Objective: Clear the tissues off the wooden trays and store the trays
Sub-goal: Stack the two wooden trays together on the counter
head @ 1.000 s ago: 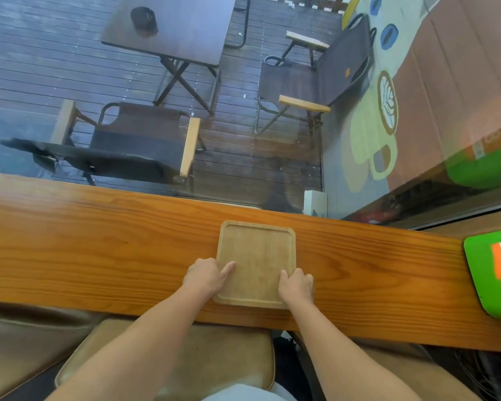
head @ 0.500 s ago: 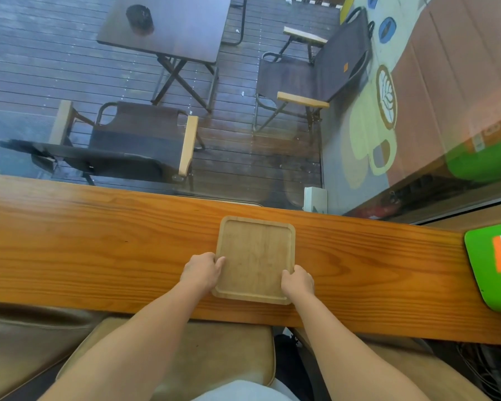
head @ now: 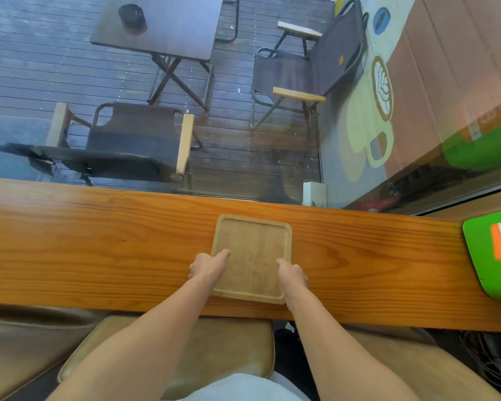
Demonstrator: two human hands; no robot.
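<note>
Both thumbs now reach further onto the square pale wooden tray [head: 252,256] than half a second ago, while the tray itself stays put. It lies flat on the long orange-brown wooden counter [head: 99,250]. Left hand [head: 207,267] clasps its 9 o'clock edge, right hand [head: 292,277] its 3 o'clock edge. A green plastic box [head: 489,256] sits well apart at 3 o'clock.

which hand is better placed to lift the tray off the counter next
Neither clearly: left hand and right hand each grip a side edge of the wooden tray. A two-handed lift looks likeliest.
</note>
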